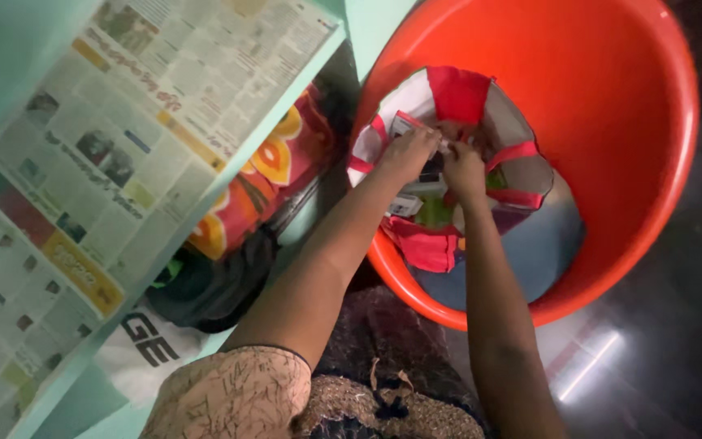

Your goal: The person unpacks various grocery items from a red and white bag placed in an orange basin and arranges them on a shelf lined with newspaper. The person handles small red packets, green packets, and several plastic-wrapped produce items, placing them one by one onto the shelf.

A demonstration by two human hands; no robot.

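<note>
A large orange plastic tub [611,122] stands on the dark floor. Inside it sits an open red-and-white cloth bag [457,93] with red handles. Both my hands reach into the bag's mouth. My left hand [406,153] grips a small white packet at the bag's left rim. My right hand [462,167] is closed on something small beside it, touching the left hand. What lies deeper in the bag is mostly hidden; green and white packets show below my hands.
A pale green shelf unit [270,106] lined with newspaper [107,162] stands at the left. On its lower shelf lie a red-and-yellow patterned bag [262,179], a dark bundle [205,284] and a white bag [148,349]. Glossy dark floor [676,325] at the right.
</note>
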